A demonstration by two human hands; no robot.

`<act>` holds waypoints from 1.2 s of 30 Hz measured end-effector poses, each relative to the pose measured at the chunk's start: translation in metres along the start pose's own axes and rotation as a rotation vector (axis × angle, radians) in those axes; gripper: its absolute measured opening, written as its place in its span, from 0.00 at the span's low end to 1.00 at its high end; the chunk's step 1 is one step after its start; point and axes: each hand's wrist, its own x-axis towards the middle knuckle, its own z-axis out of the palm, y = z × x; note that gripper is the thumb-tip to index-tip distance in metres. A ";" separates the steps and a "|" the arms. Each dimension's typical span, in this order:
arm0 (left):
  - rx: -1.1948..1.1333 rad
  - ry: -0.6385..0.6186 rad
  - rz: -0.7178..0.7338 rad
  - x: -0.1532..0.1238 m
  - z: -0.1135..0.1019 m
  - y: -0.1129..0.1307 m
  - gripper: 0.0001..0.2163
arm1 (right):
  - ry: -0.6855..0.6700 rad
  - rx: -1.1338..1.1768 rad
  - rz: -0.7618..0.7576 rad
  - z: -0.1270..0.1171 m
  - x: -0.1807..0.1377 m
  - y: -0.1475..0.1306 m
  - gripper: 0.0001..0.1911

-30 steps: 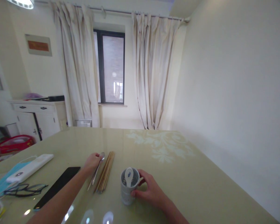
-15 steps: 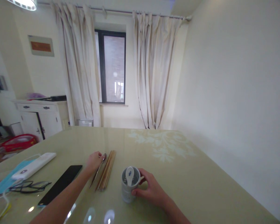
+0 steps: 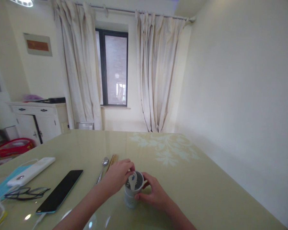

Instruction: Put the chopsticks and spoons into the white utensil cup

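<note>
A grey-white cylindrical utensil holder (image 3: 130, 199) stands upright on the table, with a dark perforated inside. My right hand (image 3: 155, 194) grips it from the right, thumb in front and fingers behind. Inside leans a white ceramic spoon (image 3: 132, 182) with a small blue mark. The closed fingertips of my left hand (image 3: 121, 174) pinch the upper end of this spoon at the holder's rim. Behind my left hand lie a bundle of wooden chopsticks (image 3: 113, 159), partly hidden by it, and a metal spoon (image 3: 105, 161) beside them.
Left on the glossy table (image 3: 206, 191) are a black phone (image 3: 60, 191) with a cable, glasses (image 3: 26, 193), a white power bank (image 3: 32, 171) and a blue mask (image 3: 0, 190). A wall (image 3: 242, 95) runs along the right side.
My left hand has left the metal spoon, now lying beside the chopsticks, and moved right to the ceramic spoon. My right hand stays on the holder. The view has shifted slightly.
</note>
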 end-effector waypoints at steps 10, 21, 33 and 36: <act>-0.590 0.529 -0.159 0.015 -0.048 -0.031 0.22 | 0.002 0.010 0.031 0.001 0.000 0.003 0.39; -0.190 0.400 -0.674 0.008 -0.047 -0.186 0.10 | -0.020 0.009 0.033 -0.002 0.001 -0.007 0.36; 0.003 0.300 -0.762 0.002 -0.019 -0.198 0.07 | 0.006 -0.004 0.015 -0.001 0.000 -0.001 0.37; 0.009 0.297 -0.748 0.000 -0.016 -0.194 0.08 | 0.018 -0.023 0.010 -0.002 0.001 0.001 0.36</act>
